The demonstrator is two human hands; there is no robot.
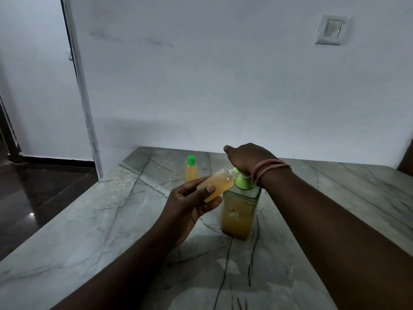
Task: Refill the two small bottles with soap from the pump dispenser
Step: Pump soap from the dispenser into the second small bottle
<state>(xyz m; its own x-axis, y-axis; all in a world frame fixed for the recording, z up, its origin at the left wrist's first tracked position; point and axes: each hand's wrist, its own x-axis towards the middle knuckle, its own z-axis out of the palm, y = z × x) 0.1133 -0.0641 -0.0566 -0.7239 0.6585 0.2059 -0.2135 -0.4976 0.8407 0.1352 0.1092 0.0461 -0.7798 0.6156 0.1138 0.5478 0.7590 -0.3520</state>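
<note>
The left hand [190, 203] is pinching an uncapped, amber-filled small bottle [215, 185], tilted, mouth pointing far-right at the pump dispenser [240, 211]; the right hand [248, 156] is pressing the pump, its fingers hidden.

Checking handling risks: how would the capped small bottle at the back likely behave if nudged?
The capped bottle stands upright and narrow, so it probably tips easily. Round-bodied, it would likely roll on the smooth counter. It looks nearly full, so fairly heavy for its size.

dim room, light low and bluish. plain white wall [223, 86] behind grey marble counter [89, 231] with dark veins. white switch plate [332, 30] high on wall at right. white door frame [82, 97] at left; dark glossy floor [40, 193] below, black skirting along wall base.
</note>
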